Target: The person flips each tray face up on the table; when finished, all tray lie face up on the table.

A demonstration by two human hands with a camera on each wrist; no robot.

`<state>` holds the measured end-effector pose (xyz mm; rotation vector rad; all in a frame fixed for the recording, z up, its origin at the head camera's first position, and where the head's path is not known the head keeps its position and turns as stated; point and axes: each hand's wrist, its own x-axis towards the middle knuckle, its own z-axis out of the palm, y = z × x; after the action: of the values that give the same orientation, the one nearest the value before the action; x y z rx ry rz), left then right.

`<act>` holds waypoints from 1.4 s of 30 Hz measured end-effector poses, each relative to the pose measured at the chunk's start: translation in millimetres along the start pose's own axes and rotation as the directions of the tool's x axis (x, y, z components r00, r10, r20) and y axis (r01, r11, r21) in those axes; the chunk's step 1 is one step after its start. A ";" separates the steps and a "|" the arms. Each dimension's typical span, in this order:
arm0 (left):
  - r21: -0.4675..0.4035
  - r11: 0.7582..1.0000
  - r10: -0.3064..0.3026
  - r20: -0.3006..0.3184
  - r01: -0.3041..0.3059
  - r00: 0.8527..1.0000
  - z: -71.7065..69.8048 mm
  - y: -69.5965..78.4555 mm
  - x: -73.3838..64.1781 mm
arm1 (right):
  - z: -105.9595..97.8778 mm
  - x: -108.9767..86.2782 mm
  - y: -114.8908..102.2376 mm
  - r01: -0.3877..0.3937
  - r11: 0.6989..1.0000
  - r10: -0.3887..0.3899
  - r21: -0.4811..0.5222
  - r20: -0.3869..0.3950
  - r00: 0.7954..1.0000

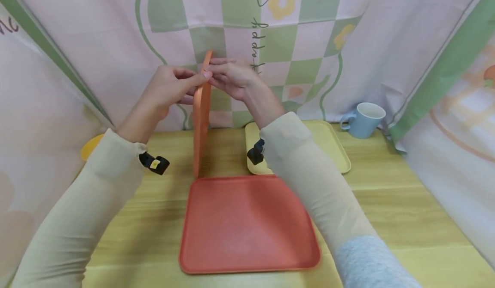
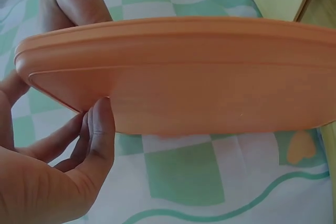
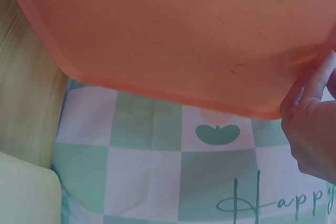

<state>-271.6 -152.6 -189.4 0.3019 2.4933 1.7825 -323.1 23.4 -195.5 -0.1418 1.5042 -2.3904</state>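
Note:
An orange tray (image 1: 199,120) stands on edge above the wooden table, seen nearly edge-on in the head view. My left hand (image 1: 168,86) grips its upper edge, thumb at the rim; in the left wrist view the left hand's fingertips (image 2: 101,116) press one broad face of the tray (image 2: 220,87). On the other side, my right hand (image 1: 235,78) pinches the rim close to the left thumb. The right wrist view has the right hand (image 3: 312,129) at a corner of the tray (image 3: 168,35), with part of the hand cut off.
Nearer me a red tray (image 1: 247,223) lies flat on the table (image 1: 402,219). A pale yellow tray (image 1: 334,150) lies at the back right, partly behind my right sleeve. Beside it stands a blue mug (image 1: 363,122). Something round and yellow (image 1: 91,147) shows past my left sleeve. Patterned curtains surround the table.

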 end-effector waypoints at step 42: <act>-0.048 0.969 -0.246 -0.258 0.242 0.934 -117.5 -44.2 -9.2 | -70.3 -0.8 132.9 -0.259 0.952 0.252 -0.163 -0.061 0.966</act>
<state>-287.2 -277.5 -193.0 -0.2535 2.5434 1.8402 -312.0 31.2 -345.2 0.0608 1.6343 -2.0737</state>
